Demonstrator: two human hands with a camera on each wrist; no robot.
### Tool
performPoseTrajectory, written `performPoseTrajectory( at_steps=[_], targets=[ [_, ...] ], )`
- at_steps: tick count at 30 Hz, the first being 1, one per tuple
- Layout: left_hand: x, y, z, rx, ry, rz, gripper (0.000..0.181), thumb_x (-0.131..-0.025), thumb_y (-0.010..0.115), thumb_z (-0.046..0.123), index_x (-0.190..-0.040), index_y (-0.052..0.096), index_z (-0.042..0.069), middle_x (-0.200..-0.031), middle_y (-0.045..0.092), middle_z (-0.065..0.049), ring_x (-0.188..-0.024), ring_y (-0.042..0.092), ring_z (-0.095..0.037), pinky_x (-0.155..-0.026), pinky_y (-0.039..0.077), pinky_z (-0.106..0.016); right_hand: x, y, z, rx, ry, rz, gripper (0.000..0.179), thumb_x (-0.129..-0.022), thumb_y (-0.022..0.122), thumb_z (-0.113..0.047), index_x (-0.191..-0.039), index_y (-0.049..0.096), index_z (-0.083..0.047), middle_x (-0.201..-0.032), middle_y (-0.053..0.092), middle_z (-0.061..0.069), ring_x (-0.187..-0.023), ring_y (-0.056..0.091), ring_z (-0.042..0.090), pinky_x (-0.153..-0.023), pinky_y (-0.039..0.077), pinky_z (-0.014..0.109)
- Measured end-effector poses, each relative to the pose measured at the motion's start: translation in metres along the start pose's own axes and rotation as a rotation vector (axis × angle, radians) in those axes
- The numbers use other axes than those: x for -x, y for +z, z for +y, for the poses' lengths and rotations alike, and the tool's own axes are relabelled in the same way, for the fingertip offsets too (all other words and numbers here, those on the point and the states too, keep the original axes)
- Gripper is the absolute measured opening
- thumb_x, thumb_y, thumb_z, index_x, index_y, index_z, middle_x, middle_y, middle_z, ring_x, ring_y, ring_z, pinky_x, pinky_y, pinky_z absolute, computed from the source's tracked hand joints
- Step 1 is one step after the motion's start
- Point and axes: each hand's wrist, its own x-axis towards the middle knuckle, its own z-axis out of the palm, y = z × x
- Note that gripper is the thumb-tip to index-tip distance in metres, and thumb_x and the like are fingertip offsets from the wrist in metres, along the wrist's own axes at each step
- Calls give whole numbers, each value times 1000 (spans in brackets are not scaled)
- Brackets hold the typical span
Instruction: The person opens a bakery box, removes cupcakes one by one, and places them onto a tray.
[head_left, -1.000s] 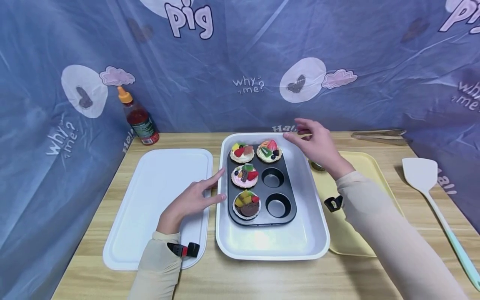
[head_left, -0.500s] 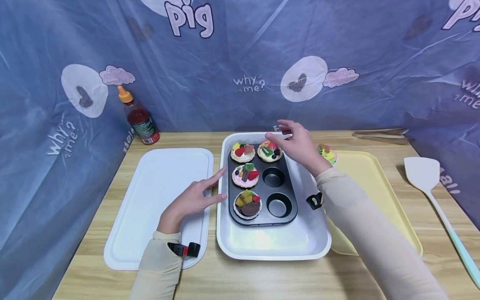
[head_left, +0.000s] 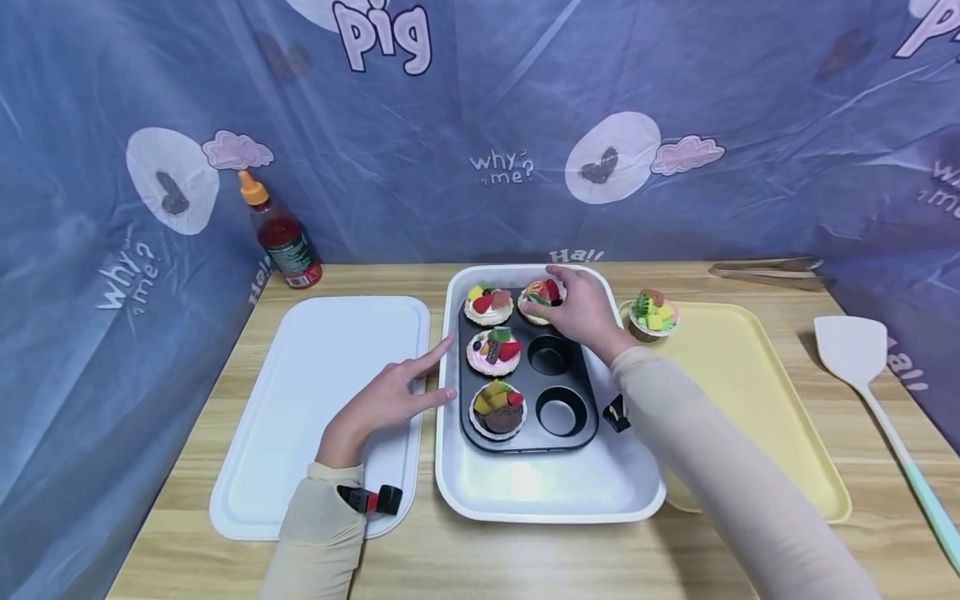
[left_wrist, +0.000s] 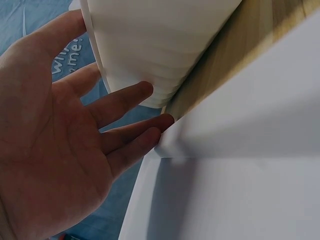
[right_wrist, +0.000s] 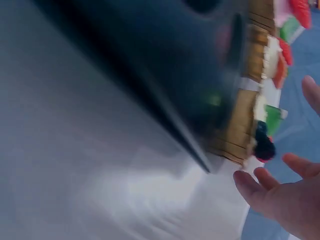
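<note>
Since the earlier frame, the right hand (head_left: 581, 312) has come down onto the far-right tart (head_left: 537, 298) in the muffin pan (head_left: 525, 429). Left hand (head_left: 378, 400), fingers straight, braces the white tray (head_left: 543, 492). Right fingers (right_wrist: 265, 187) are spread about the tart, not yet gripping; closing and lifting it appears next.

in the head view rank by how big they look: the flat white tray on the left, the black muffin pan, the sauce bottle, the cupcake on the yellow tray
1. flat white tray
2. black muffin pan
3. sauce bottle, though it stands farther back
4. cupcake on the yellow tray
</note>
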Motion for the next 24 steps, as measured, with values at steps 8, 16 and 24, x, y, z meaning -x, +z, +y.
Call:
performPoseTrajectory(
  at_steps=[8, 16, 24],
  targets=[
    [3, 2, 0, 0, -15, -5, 78, -93, 68, 49, -159, 25, 44, -157, 45, -8, -150, 32, -35, -121, 25, -60, 3, 13, 6, -20, 0, -39, 86, -86, 81, -37, -153, 40, -3, -144, 49, 28, -132, 48, 43, -111, 41, 54],
    [2, 0, 1, 0, 4, -5, 78, -94, 68, 49, -159, 25, 42, -156, 46, -8, -150, 33, -34, -121, 25, -59, 4, 17, 6, 5, -25, -11, 80, -85, 82, -30, -151, 44, -5, -138, 50, 26, -122, 52, 39, -107, 44, 52],
    [1, -2, 0, 3, 21, -7, 78, -93, 67, 51, -159, 25, 43, -155, 47, -8, -150, 33, -32, -121, 26, -57, 1, 17, 9, 5, -44, 4, 75, -86, 82, -25, -149, 47, -3, -143, 51, 24, -129, 51, 39, -113, 40, 52]
  ],
)
